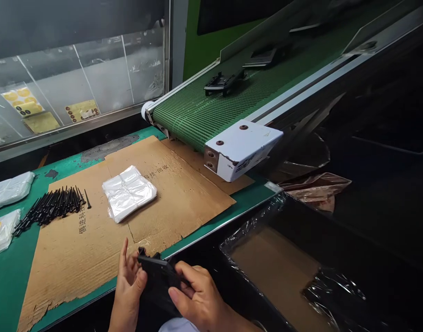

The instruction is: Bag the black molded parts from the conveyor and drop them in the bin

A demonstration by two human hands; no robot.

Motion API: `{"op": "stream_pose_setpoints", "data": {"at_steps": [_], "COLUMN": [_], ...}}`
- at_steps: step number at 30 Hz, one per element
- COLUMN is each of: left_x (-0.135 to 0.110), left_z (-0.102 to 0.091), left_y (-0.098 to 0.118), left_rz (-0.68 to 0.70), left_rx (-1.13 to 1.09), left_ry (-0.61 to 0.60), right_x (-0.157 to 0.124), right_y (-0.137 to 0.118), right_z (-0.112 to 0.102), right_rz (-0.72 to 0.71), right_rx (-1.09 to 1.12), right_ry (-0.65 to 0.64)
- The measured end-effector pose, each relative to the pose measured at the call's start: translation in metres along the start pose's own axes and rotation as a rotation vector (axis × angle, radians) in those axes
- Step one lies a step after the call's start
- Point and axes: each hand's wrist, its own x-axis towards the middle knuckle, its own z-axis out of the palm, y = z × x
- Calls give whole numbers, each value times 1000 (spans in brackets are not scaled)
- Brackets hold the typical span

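A black moulded plastic part point(159, 272) is held up in front of me at the near edge of the bench. My right hand point(199, 293) grips its right end, with the thumb on the near face and the fingers curled behind. At its left end is my left hand point(128, 286), thumb and bent fingers around the edge while one finger points upward. Beyond the hands, a stack of clear plastic bags point(128, 193) lies on flattened cardboard point(177, 198). Left of it is a pile of thin black plastic pins point(57, 203).
A green conveyor belt point(194, 110) slopes down toward the bench, carrying another black plastic part point(221, 84) and a flatter dark piece point(261, 57). Its white end bracket point(244, 143) overhangs the cardboard. More bagged stacks point(11, 189) lie left. A plastic-lined box point(270, 263) stands at right.
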Motion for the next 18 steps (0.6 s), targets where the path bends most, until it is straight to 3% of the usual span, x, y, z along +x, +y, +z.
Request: {"op": "stream_pose_setpoints", "data": {"at_steps": [2, 4, 6, 9, 12, 18], "left_x": [-3, -4, -4, -2, -4, -9], "left_z": [9, 14, 16, 14, 13, 10], "left_y": [-9, -14, -14, -10, -8, -15], "left_rz": [-190, -362, -441, -289, -126, -164], "left_rx": [-298, -516, -581, -475, -333, -189], "left_ry": [3, -15, 53, 180, 214, 94], "right_x": [0, -1, -5, -7, 2, 26], "right_y": [5, 7, 5, -3, -7, -2], "right_z": [9, 17, 22, 14, -2, -8], "right_rz": [-214, -386, -437, -419, -468, -557], "right_rx": [-182, -352, -447, -466, -515, -700], "right_ry": [123, 138, 115, 30, -49, -94]}}
